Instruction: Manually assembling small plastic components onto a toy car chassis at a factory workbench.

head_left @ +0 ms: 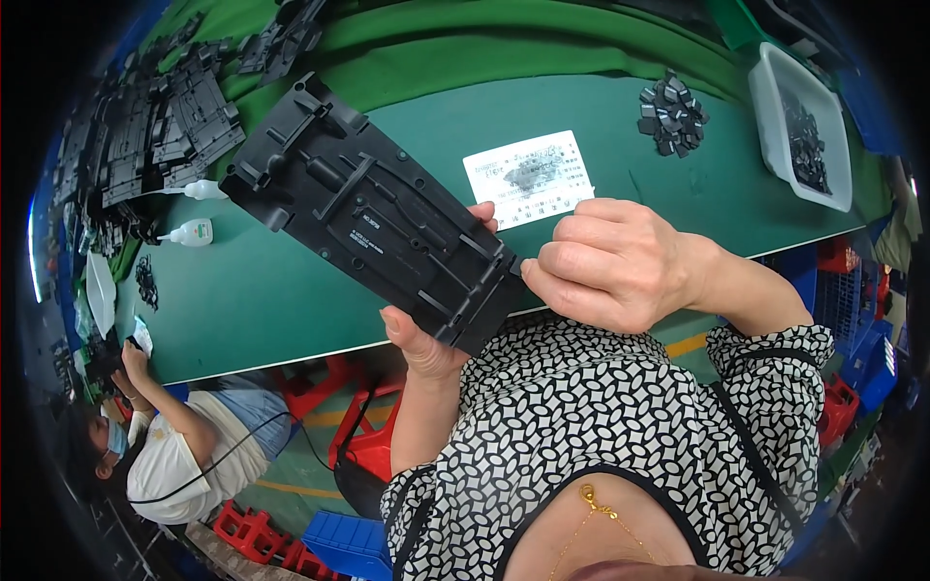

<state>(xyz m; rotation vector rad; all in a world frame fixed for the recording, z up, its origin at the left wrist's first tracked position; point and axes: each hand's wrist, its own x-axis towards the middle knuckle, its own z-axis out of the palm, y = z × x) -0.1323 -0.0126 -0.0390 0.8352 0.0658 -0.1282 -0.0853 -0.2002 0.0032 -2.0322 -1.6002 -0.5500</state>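
Observation:
A long black moulded plastic panel (373, 213) with ribs and raised posts is held tilted above the table. My left hand (431, 347) is closed round its near end, the thumb on the near edge and fingertips showing at the far edge. My right hand (620, 266) is curled closed beside the panel's right end, its fingertips at or very near the edge. Whatever it may pinch is hidden by the fingers. Behind my right hand, a white printed sheet (528, 174) with a dark smudge lies on the table.
On the green table (320, 320) are a pile of small black pieces (673, 116), a white bin (762, 126) of similar pieces, and two white squeeze bottles (194, 232). Black panels (194, 121) are stacked at the far left. A masked co-worker (184, 450) works at the left.

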